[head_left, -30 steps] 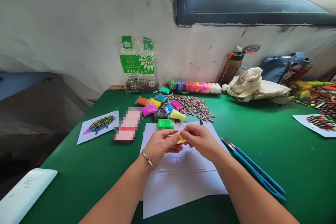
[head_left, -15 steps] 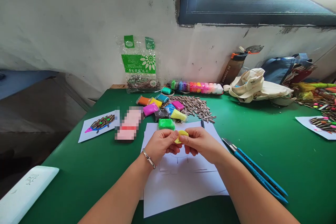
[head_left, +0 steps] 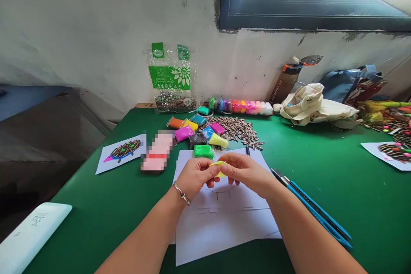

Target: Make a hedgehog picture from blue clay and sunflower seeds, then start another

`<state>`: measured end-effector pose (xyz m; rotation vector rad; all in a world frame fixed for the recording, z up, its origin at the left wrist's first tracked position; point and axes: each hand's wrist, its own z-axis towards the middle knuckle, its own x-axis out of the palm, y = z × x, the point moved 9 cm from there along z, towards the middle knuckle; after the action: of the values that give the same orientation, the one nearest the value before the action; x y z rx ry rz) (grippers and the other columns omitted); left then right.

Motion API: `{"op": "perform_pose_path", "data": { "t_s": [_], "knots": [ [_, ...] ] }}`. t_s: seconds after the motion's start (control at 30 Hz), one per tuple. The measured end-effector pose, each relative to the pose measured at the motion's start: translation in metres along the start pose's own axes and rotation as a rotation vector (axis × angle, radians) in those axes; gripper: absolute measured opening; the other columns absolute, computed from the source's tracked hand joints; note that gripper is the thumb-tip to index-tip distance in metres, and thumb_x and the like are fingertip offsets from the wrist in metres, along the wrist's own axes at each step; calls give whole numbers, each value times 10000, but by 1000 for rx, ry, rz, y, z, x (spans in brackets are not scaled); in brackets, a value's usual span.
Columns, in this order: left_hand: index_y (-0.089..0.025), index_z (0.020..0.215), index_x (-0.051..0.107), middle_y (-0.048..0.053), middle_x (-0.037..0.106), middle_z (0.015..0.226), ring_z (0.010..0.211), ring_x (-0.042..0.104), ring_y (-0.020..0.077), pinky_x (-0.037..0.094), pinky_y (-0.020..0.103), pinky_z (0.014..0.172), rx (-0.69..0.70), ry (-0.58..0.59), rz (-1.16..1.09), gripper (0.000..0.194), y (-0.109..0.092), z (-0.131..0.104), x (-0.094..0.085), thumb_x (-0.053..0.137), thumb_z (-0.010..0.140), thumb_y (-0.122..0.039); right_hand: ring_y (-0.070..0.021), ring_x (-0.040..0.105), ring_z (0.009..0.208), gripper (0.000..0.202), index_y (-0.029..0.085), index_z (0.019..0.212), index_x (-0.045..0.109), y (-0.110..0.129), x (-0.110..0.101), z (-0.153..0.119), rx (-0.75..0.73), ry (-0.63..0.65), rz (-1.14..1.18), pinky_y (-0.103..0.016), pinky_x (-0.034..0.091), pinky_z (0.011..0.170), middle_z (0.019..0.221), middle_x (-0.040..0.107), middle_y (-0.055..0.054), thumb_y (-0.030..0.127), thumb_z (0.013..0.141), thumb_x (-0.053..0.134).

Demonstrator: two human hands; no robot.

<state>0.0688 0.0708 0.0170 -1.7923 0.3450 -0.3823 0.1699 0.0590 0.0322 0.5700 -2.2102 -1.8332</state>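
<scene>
A flattened piece of yellow modelling clay (head_left: 219, 168) is pinched between both hands, above the papers. My left hand (head_left: 196, 176), with a metal bracelet at the wrist, grips its left side by thumb and fingers. On the other side my right hand (head_left: 245, 171) presses it with the thumb, fingers curled behind. Beneath lies white paper (head_left: 221, 231) with a drawn curve and short lines, partly covered by my hands. A green clay packet (head_left: 203, 151) sits just beyond my left hand.
Several coloured clay packets (head_left: 184, 133) lie by a heap of sunflower seeds (head_left: 239, 129). To the right is a blue utility knife (head_left: 316, 209). A seed hedgehog picture (head_left: 123, 154) lies left, with a white device (head_left: 35, 235) nearer. Along the wall stand a bottle (head_left: 285, 83) and a cloth bag (head_left: 308, 105).
The yellow clay has been tilted flatter between my fingers and shows a thinner edge. My right fingers have shifted slightly, uncovering more of the drawing.
</scene>
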Motion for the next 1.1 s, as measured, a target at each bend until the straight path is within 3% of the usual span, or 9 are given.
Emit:
{"op": "perform_pose_path", "data": {
  "t_s": [0.13,0.33,0.43,0.7,0.93,1.1],
  "knots": [
    [-120,645,618,9,585,537,454,519,84,390,194,460,-34,38,5,378,6,-1,5,690,691,-488,-91,514,593,303,148,781,591,1,-3,1,-67,-69,-23,-208,413,519,714,564,-6,443,816,534],
    [-132,856,678,72,670,793,628,623,138,495,268,627,-116,124,-109,441,15,-2,14,680,680,-536,-84,474,522,283,161,671,536,0,-9,1,-88,-151,-99,-206,397,468,607,501,24,405,813,527],
    [-125,862,687,77,676,817,631,631,149,505,280,627,-101,97,-117,436,12,-1,11,725,645,-502,-81,463,508,281,163,647,538,2,-9,0,-86,-183,-147,-198,381,452,578,482,34,397,802,540],
    [-114,699,668,35,652,638,463,551,97,434,215,470,-12,-68,21,330,-1,0,-4,736,647,-432,-103,564,509,398,136,753,604,-8,-3,1,49,-119,32,-202,396,448,657,616,-28,532,763,571],
    [-134,730,656,39,655,664,531,584,109,465,228,546,-80,39,-111,406,12,3,5,668,691,-538,-103,562,479,342,146,682,550,-14,-4,3,62,-90,163,-218,431,457,588,585,5,470,708,657],
    [-123,785,678,45,655,698,550,570,103,463,226,553,-81,82,-66,374,13,3,6,705,683,-482,-91,540,478,297,149,673,544,-10,-7,4,-9,-124,149,-217,418,454,594,568,17,421,725,652]
  ]
}}
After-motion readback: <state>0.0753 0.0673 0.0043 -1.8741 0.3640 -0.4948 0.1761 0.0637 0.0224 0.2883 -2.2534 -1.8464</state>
